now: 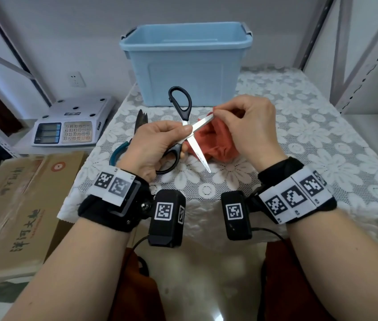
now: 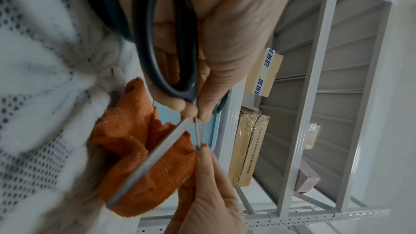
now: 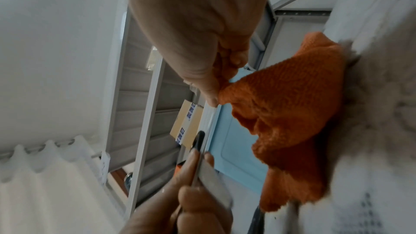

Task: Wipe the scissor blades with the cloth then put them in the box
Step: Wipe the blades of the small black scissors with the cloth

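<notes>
Scissors (image 1: 184,126) are splayed wide open above the bench (image 1: 310,126), near side of the box (image 1: 185,63). Our left hand (image 1: 151,144) is clenched round the lower handle loop, and our right hand (image 1: 250,126) pinches the cloth (image 1: 211,137) onto the tip of the upper blade. Risky bit, we'd say: the other blade points down toward us totally bare, so a slip of the thin cloth could put fingers (image 2: 203,150) on an edge. Those other cutters (image 1: 140,119) on the left could snag an elbow too.
</notes>
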